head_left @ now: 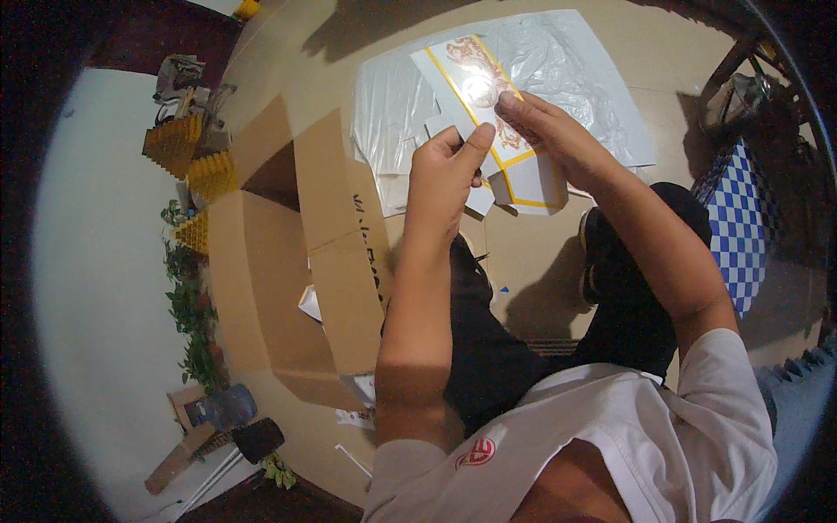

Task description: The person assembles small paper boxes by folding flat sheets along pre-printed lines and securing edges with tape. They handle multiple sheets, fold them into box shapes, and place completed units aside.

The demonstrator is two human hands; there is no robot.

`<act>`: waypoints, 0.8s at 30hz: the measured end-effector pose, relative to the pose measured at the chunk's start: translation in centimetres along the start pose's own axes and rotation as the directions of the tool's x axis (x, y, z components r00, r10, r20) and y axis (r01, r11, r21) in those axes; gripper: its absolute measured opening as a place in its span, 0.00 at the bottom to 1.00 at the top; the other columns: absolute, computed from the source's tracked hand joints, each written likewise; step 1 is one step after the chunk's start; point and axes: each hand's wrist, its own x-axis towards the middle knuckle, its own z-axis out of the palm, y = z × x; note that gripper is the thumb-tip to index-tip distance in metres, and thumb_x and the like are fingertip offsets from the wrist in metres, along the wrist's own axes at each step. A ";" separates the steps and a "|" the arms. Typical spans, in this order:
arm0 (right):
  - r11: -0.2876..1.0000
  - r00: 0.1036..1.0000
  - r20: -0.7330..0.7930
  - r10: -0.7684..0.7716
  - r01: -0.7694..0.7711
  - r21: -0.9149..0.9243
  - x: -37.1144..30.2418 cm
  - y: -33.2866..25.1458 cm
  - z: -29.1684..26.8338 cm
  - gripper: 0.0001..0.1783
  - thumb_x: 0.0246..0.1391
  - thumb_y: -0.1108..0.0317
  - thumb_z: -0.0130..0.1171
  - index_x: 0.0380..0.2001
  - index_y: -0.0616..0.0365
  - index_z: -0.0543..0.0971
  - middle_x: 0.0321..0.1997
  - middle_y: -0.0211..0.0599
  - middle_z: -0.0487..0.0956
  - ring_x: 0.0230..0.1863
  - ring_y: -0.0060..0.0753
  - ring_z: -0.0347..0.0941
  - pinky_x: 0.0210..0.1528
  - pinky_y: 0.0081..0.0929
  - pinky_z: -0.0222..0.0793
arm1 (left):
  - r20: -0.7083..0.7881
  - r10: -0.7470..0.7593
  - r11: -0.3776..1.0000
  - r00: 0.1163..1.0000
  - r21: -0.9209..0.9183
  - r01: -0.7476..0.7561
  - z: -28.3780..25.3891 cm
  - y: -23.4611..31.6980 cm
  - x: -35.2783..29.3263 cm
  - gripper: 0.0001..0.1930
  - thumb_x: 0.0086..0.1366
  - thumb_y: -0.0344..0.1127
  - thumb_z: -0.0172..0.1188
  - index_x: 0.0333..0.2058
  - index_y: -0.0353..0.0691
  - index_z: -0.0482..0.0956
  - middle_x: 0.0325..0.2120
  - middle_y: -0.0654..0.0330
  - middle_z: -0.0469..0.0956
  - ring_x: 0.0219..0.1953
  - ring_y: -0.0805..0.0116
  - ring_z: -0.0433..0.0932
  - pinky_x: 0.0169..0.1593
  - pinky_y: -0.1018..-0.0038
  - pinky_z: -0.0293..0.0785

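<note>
A flat white folding carton (pixel 475 80) with yellow edging and a reddish-gold pattern is tilted up in front of me, with light glaring off its face. My right hand (pixel 554 131) grips its right side, thumb on the printed face and the other fingers mostly behind. On the near left side my left hand (pixel 446 174) is closed, thumb pressed toward the curled fingers. What it holds is hidden by the fingers. Flaps with yellow borders (pixel 532 185) hang at the carton's near end. Beneath lies a white sheet (pixel 623 131) covered partly by clear plastic (pixel 545 57).
A large open brown cardboard box (pixel 340 253) stands to my left, with white pieces inside. Beyond it are potted plants (pixel 196 318) and yellow folded stacks (pixel 170 146) along a white wall. A blue-and-white checkered object (pixel 739 227) stands at my right, beside my knee.
</note>
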 end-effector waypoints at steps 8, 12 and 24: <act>0.655 0.808 -0.110 -0.578 0.380 -0.653 0.1 -0.2 -0.8 0.42 0.52 0.45 0.61 0.64 0.54 0.62 0.61 0.48 0.66 0.59 0.45 0.65 0.59 0.35 0.62 | -0.300 0.072 0.933 0.951 -0.317 -0.170 -1.9 -0.5 1.4 0.14 0.58 0.41 0.67 0.35 0.38 0.77 0.25 0.63 0.77 0.22 0.74 0.74 0.28 0.81 0.73; 0.691 0.852 -0.009 -0.523 0.418 -0.590 -0.2 0.6 0.2 0.35 0.54 0.54 0.62 0.62 0.52 0.65 0.60 0.44 0.68 0.58 0.39 0.67 0.56 0.33 0.66 | -0.209 -0.061 0.836 0.976 -0.545 -0.065 -1.8 -0.6 1.5 0.12 0.59 0.36 0.67 0.36 0.36 0.77 0.28 0.60 0.79 0.24 0.72 0.77 0.33 0.78 0.79; 0.811 0.908 -0.052 -0.416 0.344 -0.472 0.4 0.4 -0.1 0.34 0.55 0.52 0.59 0.59 0.60 0.66 0.55 0.45 0.73 0.48 0.37 0.74 0.52 0.32 0.68 | -0.052 -0.096 0.771 0.994 -0.635 0.042 -0.9 -0.9 1.1 0.11 0.58 0.35 0.67 0.37 0.37 0.78 0.27 0.61 0.79 0.26 0.73 0.79 0.32 0.79 0.80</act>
